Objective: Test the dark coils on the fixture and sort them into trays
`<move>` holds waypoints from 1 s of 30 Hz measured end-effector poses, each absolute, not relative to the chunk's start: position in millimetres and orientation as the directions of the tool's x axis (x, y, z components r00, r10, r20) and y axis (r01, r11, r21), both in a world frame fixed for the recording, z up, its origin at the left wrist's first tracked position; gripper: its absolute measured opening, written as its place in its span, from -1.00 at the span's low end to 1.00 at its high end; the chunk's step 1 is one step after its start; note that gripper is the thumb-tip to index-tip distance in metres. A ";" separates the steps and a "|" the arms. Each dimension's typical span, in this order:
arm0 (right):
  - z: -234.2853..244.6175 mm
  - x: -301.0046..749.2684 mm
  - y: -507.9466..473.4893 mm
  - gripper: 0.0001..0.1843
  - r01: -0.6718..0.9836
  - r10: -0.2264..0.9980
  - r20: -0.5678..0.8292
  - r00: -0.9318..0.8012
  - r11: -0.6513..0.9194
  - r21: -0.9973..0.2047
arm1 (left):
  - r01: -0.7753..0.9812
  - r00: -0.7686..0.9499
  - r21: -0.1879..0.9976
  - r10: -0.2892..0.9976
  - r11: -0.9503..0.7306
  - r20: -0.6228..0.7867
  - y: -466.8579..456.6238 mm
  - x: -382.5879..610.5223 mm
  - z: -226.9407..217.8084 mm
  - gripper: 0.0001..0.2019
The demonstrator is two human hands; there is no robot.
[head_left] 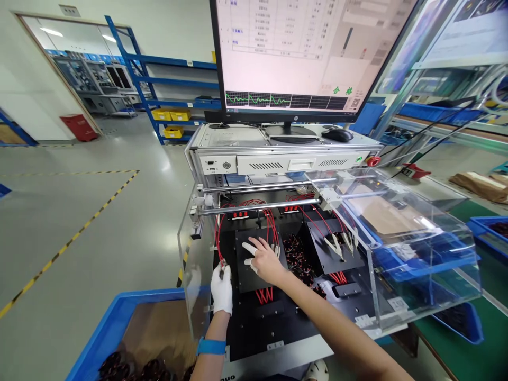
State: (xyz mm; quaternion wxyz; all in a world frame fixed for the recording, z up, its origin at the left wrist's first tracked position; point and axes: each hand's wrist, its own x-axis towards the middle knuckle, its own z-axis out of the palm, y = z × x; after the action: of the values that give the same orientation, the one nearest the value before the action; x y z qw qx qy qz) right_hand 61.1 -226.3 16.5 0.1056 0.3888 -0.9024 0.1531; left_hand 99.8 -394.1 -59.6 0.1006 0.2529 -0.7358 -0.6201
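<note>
My left hand (221, 288), in a white glove with a blue wristband, is closed on a red-wired clip (223, 268) at the left edge of the black test fixture (273, 323). My right hand (264, 259), with white finger cots, lies spread and flat on a black plate (248, 238) in the fixture. Its fingers are near the red wires (272, 222) that loop down from the connector bar. Dark round coil parts (296, 253) lie just right of this hand. More clips (337, 244) rest on the right plate.
A clear acrylic cover (416, 248) stands open to the right. Above the fixture sit a metal control box (278, 159), a monitor (305, 53) and a mouse (337, 134). A blue bin (115, 328) with dark coils is at lower left. Blue racks line the back.
</note>
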 end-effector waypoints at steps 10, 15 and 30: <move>7.8 54.7 -224.0 -0.88 -0.753 -0.710 0.253 -0.657 0.634 -0.178 | 0.082 -0.785 0.757 -0.510 -0.648 -0.351 -365.8 80.5 -28.5 -0.62; 8.4 54.5 -220.9 -0.88 -0.753 -0.712 0.247 -0.658 0.634 -0.178 | 0.087 -0.819 0.743 -0.472 -0.664 -0.326 -360.1 73.3 -25.7 -0.58; 144.2 149.9 25.0 -0.56 0.137 0.421 0.842 -0.337 0.907 -0.398 | 0.015 -0.852 0.999 -0.522 0.032 0.029 -368.9 116.0 -10.9 -0.45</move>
State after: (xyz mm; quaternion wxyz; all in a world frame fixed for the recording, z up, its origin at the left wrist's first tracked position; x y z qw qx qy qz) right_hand 149.9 25.0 144.2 0.5494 -0.1728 -0.8073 0.1290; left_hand 116.0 -368.9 -10.9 0.2002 0.1840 -0.6898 -0.6710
